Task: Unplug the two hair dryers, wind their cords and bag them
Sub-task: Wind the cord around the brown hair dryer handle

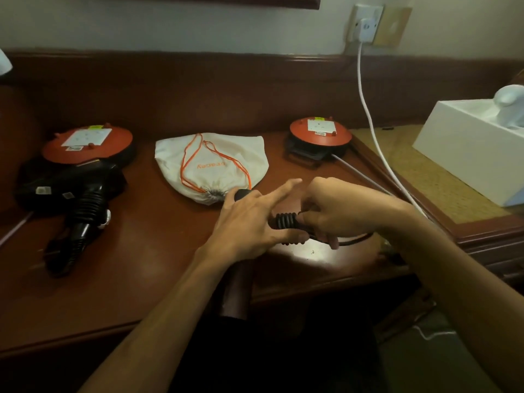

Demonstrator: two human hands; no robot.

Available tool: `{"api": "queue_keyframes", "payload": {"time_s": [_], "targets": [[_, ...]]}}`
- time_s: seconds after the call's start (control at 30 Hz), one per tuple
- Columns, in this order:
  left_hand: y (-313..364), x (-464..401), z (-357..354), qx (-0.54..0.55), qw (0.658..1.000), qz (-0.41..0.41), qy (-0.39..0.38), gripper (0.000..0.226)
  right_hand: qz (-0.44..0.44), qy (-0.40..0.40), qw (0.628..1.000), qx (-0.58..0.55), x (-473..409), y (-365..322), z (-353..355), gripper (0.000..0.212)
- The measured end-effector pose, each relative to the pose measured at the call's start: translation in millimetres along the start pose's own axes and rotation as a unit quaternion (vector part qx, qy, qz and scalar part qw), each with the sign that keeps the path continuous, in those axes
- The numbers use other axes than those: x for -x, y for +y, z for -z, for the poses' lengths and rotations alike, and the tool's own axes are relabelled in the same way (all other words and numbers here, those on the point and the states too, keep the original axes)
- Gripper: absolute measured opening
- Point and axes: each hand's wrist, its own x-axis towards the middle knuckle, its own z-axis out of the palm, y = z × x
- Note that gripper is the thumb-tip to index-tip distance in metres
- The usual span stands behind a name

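Observation:
My left hand (249, 222) grips a black hair dryer (236, 290) at mid-desk, its barrel pointing toward me under my wrist, with the index finger stretched out. My right hand (337, 211) pinches that dryer's black cord (354, 240) beside its ribbed strain relief (285, 221). A second black hair dryer (82, 199) lies at the left with its cord wound around the handle. A white drawstring bag (215, 163) with orange cords lies pulled shut behind my hands.
Two red round extension reels, one at the left (88, 144) and one at the right (320, 133), sit on the brown desk (141, 251). A white cable (368, 114) runs from a wall socket (365, 26) down to the desk. A white box (467, 148) stands on the right-hand cabinet.

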Motion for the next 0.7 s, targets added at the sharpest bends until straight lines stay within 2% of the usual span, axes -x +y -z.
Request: {"api": "queue_keyframes", "payload": {"time_s": [0.2, 0.3, 0.37, 0.47, 0.6, 0.7], "targets": [[-0.9, 4.6, 1.0, -0.028, 0.999, 0.015, -0.005, 0.064, 0.047, -0.026, 0.998, 0.019, 21.4, -2.0, 2.3, 0.02], [-5.5, 4.6, -0.3, -0.015, 1.0, 0.001, 0.003, 0.05, 0.066, 0.012, 0.998, 0.015, 22.6, 1.3, -6.6, 0.021], [-11.9, 2.8, 2.8, 0.053, 0.998, -0.019, 0.011, 0.045, 0.083, 0.041, 0.996, -0.001, 26.7, 4.7, -12.2, 0.021], [-26.9, 0.9, 4.0, 0.205, 0.978, -0.045, 0.009, 0.051, 0.093, 0.092, 0.99, -0.058, 35.1, 9.9, -24.5, 0.02], [-32.7, 1.4, 1.6, 0.246, 0.968, -0.051, 0.029, 0.049, 0.098, 0.17, 0.972, -0.131, 46.2, 10.6, -49.5, 0.021], [-37.9, 5.1, 6.2, 0.342, 0.938, -0.011, 0.059, 0.044, 0.1, 0.211, 0.96, -0.157, 54.2, 16.6, -70.1, 0.021]]}}
